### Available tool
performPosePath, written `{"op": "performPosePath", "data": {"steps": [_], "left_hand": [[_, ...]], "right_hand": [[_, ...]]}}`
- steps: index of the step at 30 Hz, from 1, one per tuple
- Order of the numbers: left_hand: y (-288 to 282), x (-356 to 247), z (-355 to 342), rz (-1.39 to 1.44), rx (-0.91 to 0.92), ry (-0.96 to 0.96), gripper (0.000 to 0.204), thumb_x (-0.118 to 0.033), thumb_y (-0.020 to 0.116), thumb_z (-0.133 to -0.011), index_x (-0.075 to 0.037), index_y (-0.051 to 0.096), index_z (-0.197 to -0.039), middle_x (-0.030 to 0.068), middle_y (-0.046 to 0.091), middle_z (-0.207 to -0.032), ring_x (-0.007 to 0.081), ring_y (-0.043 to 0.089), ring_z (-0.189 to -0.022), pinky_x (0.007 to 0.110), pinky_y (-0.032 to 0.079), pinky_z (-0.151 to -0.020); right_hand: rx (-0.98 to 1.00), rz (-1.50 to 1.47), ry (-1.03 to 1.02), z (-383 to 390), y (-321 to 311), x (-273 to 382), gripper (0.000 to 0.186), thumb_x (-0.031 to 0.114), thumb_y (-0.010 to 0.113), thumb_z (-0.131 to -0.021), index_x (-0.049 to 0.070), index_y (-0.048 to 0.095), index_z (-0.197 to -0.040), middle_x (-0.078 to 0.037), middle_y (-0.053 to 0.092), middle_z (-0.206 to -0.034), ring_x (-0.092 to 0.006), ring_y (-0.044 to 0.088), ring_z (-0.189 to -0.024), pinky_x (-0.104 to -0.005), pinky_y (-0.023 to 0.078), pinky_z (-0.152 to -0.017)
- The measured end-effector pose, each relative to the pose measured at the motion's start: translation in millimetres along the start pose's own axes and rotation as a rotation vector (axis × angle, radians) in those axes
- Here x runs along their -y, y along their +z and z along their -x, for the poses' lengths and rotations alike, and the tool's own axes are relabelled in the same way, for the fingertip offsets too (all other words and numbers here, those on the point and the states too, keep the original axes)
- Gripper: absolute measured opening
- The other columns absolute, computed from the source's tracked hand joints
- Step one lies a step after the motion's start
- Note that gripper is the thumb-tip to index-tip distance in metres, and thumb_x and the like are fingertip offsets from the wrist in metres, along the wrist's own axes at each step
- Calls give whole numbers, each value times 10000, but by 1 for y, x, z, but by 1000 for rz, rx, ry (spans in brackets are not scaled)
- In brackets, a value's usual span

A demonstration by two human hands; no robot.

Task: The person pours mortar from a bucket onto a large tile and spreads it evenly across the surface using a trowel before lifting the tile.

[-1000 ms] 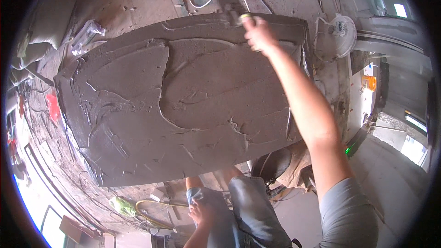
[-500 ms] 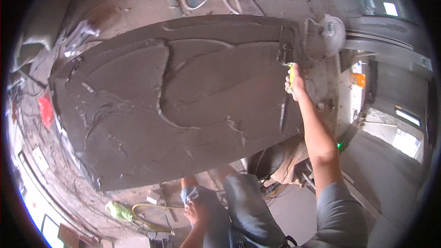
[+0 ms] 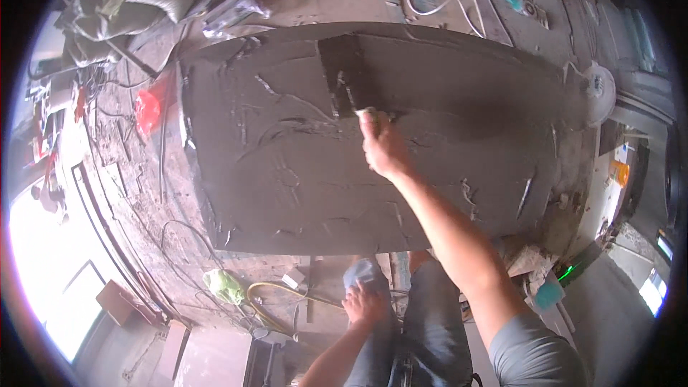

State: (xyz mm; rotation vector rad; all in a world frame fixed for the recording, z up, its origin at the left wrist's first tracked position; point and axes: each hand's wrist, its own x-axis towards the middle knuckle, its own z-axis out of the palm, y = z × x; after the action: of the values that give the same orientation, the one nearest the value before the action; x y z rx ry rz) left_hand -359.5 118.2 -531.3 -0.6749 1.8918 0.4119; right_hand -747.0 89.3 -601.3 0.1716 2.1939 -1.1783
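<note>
A big slab of dark grey wet mortar (image 3: 459, 143) spreads in front of me, with thin ridges and streaks across its left half and front. My right hand (image 3: 385, 145) is closed round the handle of a plastering trowel (image 3: 342, 75). The trowel's long dark blade lies on the mortar, just left of the slab's middle and toward its far edge. The handle is mostly hidden in my fingers. My left hand (image 3: 364, 302) rests on my bent knee, fingers apart, holding nothing.
A red plastic bag (image 3: 148, 110) lies left of the slab. Near the front left are a pale green bag (image 3: 224, 287) and a yellow hose (image 3: 287, 288). A white round fan (image 3: 600, 94) stands at the right end, beside an orange container (image 3: 619, 173). Cables cross the far floor.
My right hand has swept the trowel from the slab's right end to left of its middle. The curved ridges there are smoothed away. The view has shifted; my left hand stays on the knee.
</note>
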Motion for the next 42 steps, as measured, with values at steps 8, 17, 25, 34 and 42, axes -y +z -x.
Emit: {"op": "performPosePath", "data": {"steps": [8,17,25,34,42], "left_hand": [[-20,19,-7,233,59,-63,725,-440,482,-889,-6,433,-1468,246,582,-1266,372,594,-1156,481,436,-936],[-26,20,-7,483,30,-94,705,-432,487,-889,-9,441,-1451,220,593,-1195,377,602,-1111,487,429,-925],[-19,20,-9,574,-28,-137,653,-406,491,-904,-11,458,-1424,223,599,-1175,381,606,-1088,502,418,-923],[-21,23,-4,531,-129,-90,640,-354,497,-895,-6,436,-1429,214,606,-1130,373,613,-1035,505,422,-887],[-40,26,-5,411,-50,-107,669,-346,529,-875,8,417,-1431,208,599,-1115,362,617,-1013,529,432,-860]], "right_hand": [[71,142,-262,-25,134,112,611,572,369,-1024,8,569,-1150,-306,655,-1074,-486,630,-1016,-543,505,-870],[308,462,-479,-46,179,149,723,609,349,-1014,-30,558,-1279,-306,658,-1145,-469,638,-1071,-504,494,-950],[328,729,-719,-55,148,166,472,507,505,-1000,40,536,-1059,-285,688,-832,-506,667,-822,-576,549,-689],[546,465,-347,-89,185,201,644,616,479,-977,-16,578,-1046,-90,569,-682,-174,606,-545,-369,529,-506],[789,725,-443,80,205,105,493,522,462,-1006,36,538,-1036,-312,678,-922,-515,652,-921,-579,529,-781]]}}
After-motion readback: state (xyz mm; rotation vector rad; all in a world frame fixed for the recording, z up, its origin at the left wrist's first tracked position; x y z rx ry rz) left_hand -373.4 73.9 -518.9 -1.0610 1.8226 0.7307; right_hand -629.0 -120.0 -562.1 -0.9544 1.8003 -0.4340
